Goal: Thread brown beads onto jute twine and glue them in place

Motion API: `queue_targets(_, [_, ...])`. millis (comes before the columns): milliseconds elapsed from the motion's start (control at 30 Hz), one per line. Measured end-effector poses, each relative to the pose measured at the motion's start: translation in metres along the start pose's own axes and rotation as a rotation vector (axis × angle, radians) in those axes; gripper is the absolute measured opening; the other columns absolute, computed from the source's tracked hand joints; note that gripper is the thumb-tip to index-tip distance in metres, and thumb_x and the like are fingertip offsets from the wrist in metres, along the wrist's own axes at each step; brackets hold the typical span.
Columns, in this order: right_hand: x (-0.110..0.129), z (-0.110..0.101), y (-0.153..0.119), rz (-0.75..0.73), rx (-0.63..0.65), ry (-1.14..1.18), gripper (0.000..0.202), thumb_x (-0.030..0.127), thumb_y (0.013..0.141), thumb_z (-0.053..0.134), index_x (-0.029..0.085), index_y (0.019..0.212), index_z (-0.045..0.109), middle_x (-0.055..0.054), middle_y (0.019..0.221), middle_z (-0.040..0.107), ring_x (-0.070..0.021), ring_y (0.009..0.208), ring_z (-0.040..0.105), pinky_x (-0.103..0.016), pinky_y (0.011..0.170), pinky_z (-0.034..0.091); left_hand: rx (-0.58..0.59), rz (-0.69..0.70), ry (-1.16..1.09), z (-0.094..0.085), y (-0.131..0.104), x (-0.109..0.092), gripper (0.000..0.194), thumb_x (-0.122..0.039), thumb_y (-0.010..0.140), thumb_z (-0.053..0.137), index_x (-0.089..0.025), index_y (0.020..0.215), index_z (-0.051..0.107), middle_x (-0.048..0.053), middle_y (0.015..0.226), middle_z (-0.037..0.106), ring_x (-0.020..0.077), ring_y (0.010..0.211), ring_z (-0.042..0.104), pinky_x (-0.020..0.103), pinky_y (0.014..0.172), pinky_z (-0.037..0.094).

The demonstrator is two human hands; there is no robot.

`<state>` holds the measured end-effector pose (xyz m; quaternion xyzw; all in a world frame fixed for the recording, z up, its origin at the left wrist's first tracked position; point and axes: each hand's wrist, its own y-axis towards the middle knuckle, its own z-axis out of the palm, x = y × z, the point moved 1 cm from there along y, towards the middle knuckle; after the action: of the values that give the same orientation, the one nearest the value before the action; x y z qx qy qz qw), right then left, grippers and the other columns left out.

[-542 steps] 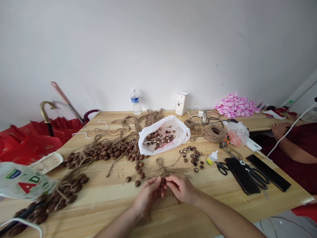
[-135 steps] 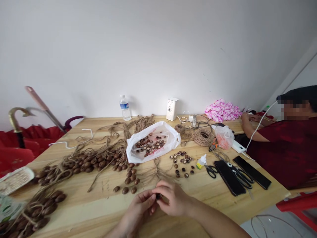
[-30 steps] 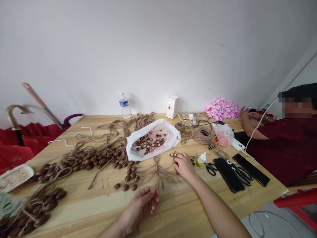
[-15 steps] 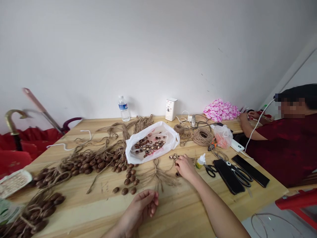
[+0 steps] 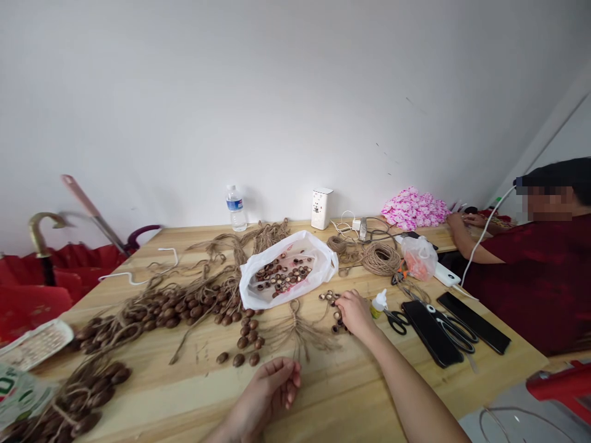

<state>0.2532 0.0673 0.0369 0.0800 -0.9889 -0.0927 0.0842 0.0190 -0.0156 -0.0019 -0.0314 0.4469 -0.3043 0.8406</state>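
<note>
My right hand point(image 5: 356, 312) is low over the table, its fingertips among small brown half shells point(image 5: 337, 317); whether it grips one is hidden. Closer to me, my left hand point(image 5: 276, 384) is held with thumb and fingertips pressed together, and what is between them is too small to make out. A knotted bundle of twine point(image 5: 295, 326) with a loop on top lies spread between the hands. Behind it rests a white plastic bag point(image 5: 258, 299), open, holding many half shells. Several loose round brown nuts point(image 5: 239, 360) sit left of the twine.
Corded nuts point(image 5: 170, 311) heap along the left. On the right are a glue bottle point(image 5: 379, 304), scissors point(image 5: 455, 329), black phones point(image 5: 431, 332) and a twine coil point(image 5: 381, 258). A water bottle point(image 5: 236, 209) stands behind. A person in dark red point(image 5: 530, 277) sits at right.
The view has shifted slightly, moving the scene right and down. My right hand has drawn slightly off the half shells, showing more of them. My left hand keeps its pinched shape.
</note>
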Motion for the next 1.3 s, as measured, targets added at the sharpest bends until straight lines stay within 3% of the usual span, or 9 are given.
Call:
queue_targets(267, [0.002, -0.003, -0.007, 0.024, 0.001, 0.02, 0.013, 0.027, 0.075, 0.062, 0.018, 0.081, 0.07, -0.008, 0.089, 0.063, -0.0247, 0.093, 0.051, -0.032, 0.08, 0.039, -0.005, 0.001, 0.007, 0.001, 0.0, -0.001, 0.023, -0.034, 0.073, 0.068, -0.011, 0.072, 0.063, 0.003, 0.06, 0.062, 0.0069, 0.044, 0.048, 0.019, 0.042, 0.032])
queue_targets(433, [0.009, -0.003, -0.007, -0.024, -0.005, 0.037, 0.008, 0.021, 0.074, 0.063, 0.016, 0.073, 0.07, -0.01, 0.084, 0.062, -0.0253, 0.089, 0.052, -0.035, 0.08, 0.04, -0.007, 0.005, 0.001, 0.001, 0.0, 0.0, 0.024, -0.035, 0.074, 0.067, -0.012, 0.072, 0.064, 0.003, 0.06, 0.062, 0.0073, 0.044, 0.048, 0.02, 0.043, 0.033])
queue_targets(533, [0.025, -0.011, -0.013, -0.163, -0.08, 0.122, 0.01, 0.024, 0.079, 0.062, 0.019, 0.085, 0.068, -0.008, 0.091, 0.061, -0.023, 0.094, 0.05, -0.035, 0.084, 0.04, -0.002, 0.044, -0.013, 0.002, -0.001, -0.001, 0.026, -0.037, 0.075, 0.065, -0.011, 0.074, 0.066, 0.004, 0.062, 0.062, 0.0077, 0.045, 0.047, 0.02, 0.043, 0.032])
queue_targets(700, [0.068, -0.018, -0.038, -0.56, -0.218, 0.417, 0.018, 0.03, 0.079, 0.064, 0.019, 0.094, 0.064, -0.006, 0.087, 0.059, -0.0209, 0.086, 0.049, -0.036, 0.079, 0.043, 0.059, 0.123, -0.089, 0.006, -0.004, -0.008, 0.025, -0.031, 0.079, 0.063, -0.013, 0.095, 0.068, 0.008, 0.079, 0.066, 0.0111, 0.059, 0.054, 0.023, 0.054, 0.039])
queue_targets(933, [0.093, -0.009, -0.053, -0.611, -0.22, 0.454, 0.017, 0.029, 0.08, 0.064, 0.019, 0.094, 0.064, -0.006, 0.084, 0.056, -0.02, 0.081, 0.049, -0.034, 0.072, 0.044, 0.085, 0.112, -0.16, 0.0, -0.004, -0.01, 0.021, -0.016, 0.071, 0.071, -0.012, 0.092, 0.071, 0.005, 0.069, 0.066, 0.0089, 0.057, 0.054, 0.021, 0.056, 0.04])
queue_targets(1100, [0.076, -0.03, -0.049, -0.724, -0.274, 0.368, 0.03, 0.041, 0.08, 0.062, 0.021, 0.102, 0.061, -0.007, 0.088, 0.058, -0.0212, 0.084, 0.052, -0.036, 0.077, 0.044, 0.059, 0.089, -0.211, -0.001, -0.005, -0.008, 0.023, -0.015, 0.066, 0.075, -0.012, 0.088, 0.072, 0.007, 0.076, 0.07, 0.0079, 0.057, 0.054, 0.02, 0.057, 0.041])
queue_targets(1167, [0.05, -0.047, -0.045, -0.526, -0.496, 0.3, 0.027, 0.036, 0.083, 0.059, 0.023, 0.107, 0.058, -0.008, 0.096, 0.058, -0.0242, 0.095, 0.051, -0.04, 0.086, 0.042, 0.054, 0.075, -0.233, 0.0, -0.005, -0.01, 0.023, -0.015, 0.066, 0.075, -0.012, 0.088, 0.072, 0.009, 0.08, 0.07, 0.008, 0.057, 0.055, 0.02, 0.057, 0.041])
queue_targets(1233, [0.015, -0.062, -0.041, -0.12, -0.772, 0.177, 0.036, 0.033, 0.082, 0.058, 0.019, 0.115, 0.052, -0.014, 0.108, 0.053, -0.0291, 0.106, 0.047, -0.046, 0.092, 0.037, 0.055, 0.06, -0.247, 0.001, -0.005, -0.012, 0.023, -0.014, 0.066, 0.075, -0.013, 0.089, 0.072, 0.01, 0.085, 0.071, 0.0083, 0.059, 0.055, 0.021, 0.057, 0.042])
queue_targets(1300, [-0.019, -0.067, -0.038, 0.185, -0.736, 0.042, 0.063, 0.041, 0.072, 0.066, 0.01, 0.123, 0.043, -0.021, 0.12, 0.046, -0.0367, 0.115, 0.039, -0.051, 0.095, 0.032, 0.052, 0.045, -0.26, 0.002, -0.005, -0.013, 0.023, -0.013, 0.066, 0.074, -0.013, 0.09, 0.071, 0.011, 0.087, 0.071, 0.0093, 0.061, 0.057, 0.022, 0.06, 0.044])
